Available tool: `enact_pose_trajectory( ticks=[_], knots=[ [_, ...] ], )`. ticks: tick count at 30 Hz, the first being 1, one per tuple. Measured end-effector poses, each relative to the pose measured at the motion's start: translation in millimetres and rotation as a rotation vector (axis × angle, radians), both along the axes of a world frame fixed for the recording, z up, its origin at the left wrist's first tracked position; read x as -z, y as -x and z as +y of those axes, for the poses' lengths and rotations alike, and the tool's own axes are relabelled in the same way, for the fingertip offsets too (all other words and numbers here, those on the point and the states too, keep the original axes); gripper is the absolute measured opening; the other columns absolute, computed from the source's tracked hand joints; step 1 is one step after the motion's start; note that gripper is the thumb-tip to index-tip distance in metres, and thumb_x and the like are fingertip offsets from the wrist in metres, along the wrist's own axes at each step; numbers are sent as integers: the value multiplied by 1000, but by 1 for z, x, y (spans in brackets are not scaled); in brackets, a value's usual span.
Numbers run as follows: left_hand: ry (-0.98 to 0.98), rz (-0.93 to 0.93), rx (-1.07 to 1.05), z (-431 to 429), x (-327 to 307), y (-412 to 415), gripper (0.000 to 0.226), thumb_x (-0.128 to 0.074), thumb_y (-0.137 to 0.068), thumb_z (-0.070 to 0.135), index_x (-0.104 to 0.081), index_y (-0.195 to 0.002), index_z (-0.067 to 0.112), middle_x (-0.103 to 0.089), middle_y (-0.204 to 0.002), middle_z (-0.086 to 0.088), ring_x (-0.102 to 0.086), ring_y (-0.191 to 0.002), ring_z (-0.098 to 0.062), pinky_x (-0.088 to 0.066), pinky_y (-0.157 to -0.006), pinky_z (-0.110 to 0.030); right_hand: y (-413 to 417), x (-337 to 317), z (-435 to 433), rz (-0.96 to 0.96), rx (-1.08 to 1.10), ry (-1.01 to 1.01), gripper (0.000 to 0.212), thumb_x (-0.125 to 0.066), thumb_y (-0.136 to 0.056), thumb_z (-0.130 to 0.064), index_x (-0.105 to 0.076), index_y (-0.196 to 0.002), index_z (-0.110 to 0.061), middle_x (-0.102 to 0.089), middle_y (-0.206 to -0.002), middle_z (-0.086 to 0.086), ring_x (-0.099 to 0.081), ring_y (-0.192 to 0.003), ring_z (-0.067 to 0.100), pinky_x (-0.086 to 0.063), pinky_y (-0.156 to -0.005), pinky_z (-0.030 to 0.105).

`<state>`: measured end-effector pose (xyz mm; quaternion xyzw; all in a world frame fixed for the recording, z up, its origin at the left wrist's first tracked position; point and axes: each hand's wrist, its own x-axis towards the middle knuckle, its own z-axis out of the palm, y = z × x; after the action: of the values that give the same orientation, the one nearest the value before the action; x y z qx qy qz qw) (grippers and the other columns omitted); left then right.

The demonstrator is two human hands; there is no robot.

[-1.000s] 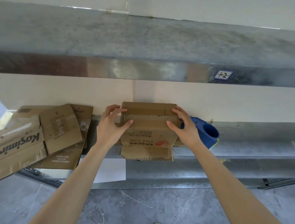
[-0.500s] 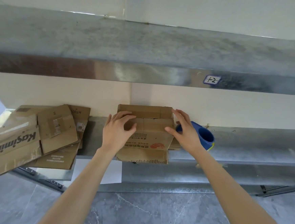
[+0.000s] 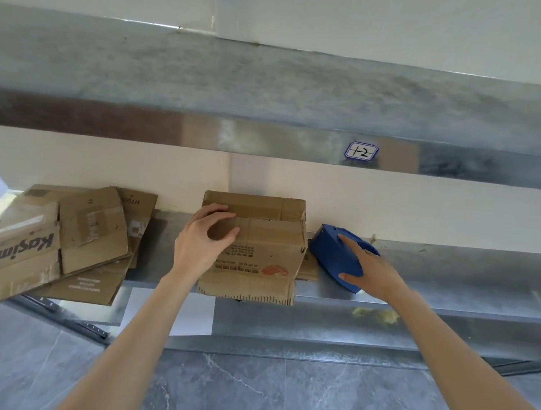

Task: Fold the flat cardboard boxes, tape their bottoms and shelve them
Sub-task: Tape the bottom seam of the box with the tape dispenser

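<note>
Steel shelf [image 3: 450, 283] holds a worn brown box [image 3: 266, 246]; left hand [image 3: 199, 247] grips its flaps, right hand [image 3: 377, 274] grasps blue dispenser [image 3: 333, 258].

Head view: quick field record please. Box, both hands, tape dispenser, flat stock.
box: erected, on shelf, near flap hanging over the edge
left hand: holds the box's top flap, fingers curled
right hand: grips blue tape dispenser, right of box
flat cardboard: stacked left of box, overhanging shelf
</note>
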<state>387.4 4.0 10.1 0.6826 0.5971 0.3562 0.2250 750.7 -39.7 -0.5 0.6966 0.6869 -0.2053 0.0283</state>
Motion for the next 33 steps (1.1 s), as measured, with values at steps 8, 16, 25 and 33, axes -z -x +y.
enact_pose_trajectory(
  ticks=[8, 16, 25, 33],
  knots=[
    [48, -58, 27, 3, 1, 2, 30, -71, -86, 46, -69, -113, 35, -54, -131, 23, -50, -119, -3, -41, -97, -32, -8, 14, 10, 69, -18, 38, 88, -57, -97, -33, 10, -152, -46, -65, -96, 7, -63, -75, 23, -54, -71, 34],
    [48, -84, 29, 0, 1, 2, 28, -73, -87, 38, -71, -114, 30, -56, -132, 19, -50, -122, -4, -40, -105, -33, -12, 6, 32, 293, 8, 184, 87, -59, -95, -44, 9, -149, -56, -52, -132, 5, -60, -101, 27, -54, -91, 42],
    [60, -47, 59, -2, -7, 5, 29, -74, -86, 40, -70, -113, 31, -54, -132, 23, -47, -124, -2, -37, -103, -29, -8, 2, 35, 385, 89, 163, 86, -66, -91, -25, -10, -148, -55, -47, -138, 5, -60, -99, 28, -54, -79, 39],
    [88, -3, 154, 4, -12, 23, 44, -67, -93, 25, -57, -136, 32, -54, -142, 5, -46, -131, -14, -38, -110, -35, 13, -6, 13, 248, 234, -43, 61, -51, -97, -40, -15, -145, -54, -65, -110, 10, -63, -81, 28, -56, -76, 42]
  ],
)
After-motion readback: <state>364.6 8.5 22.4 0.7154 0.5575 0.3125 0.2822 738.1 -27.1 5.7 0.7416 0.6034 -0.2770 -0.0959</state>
